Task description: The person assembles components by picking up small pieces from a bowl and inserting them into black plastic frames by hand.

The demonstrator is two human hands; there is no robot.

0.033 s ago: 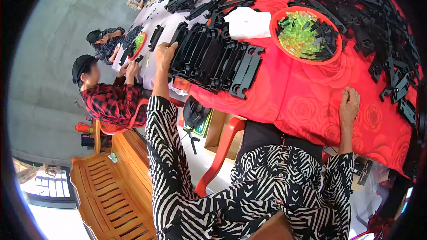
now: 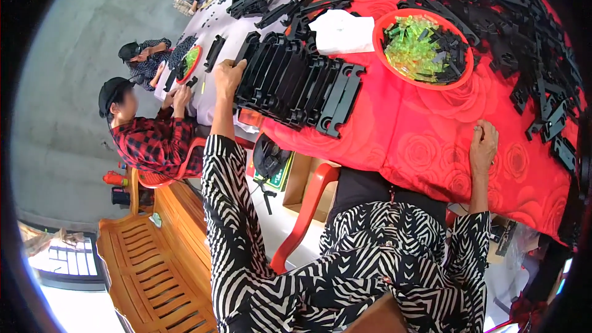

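Observation:
A row of long black plastic parts point(image 2: 280, 80) with notched ends lies side by side on the table's edge. My left hand point(image 2: 229, 77) is at the row's left end, its fingers closed against the outermost part; the fingertips are partly hidden. At the row's right end one part point(image 2: 341, 100) lies flat, its face showing. My right hand point(image 2: 484, 145) rests on the red tablecloth point(image 2: 425, 148) with fingers loosely bent and a little apart, holding nothing that I can see. Beyond it stands a red round bowl point(image 2: 470, 69) of yellow-green translucent pieces and small black pieces.
White tissue point(image 2: 342, 32) lies beside the bowl. Loose black parts point(image 2: 499, 18) are heaped at the far right, with more parts point(image 2: 265, 0) at the far left. A co-worker in a checked shirt point(image 2: 157, 142) sits to my left, near a wooden bench point(image 2: 154, 259). Two other people sit farther along.

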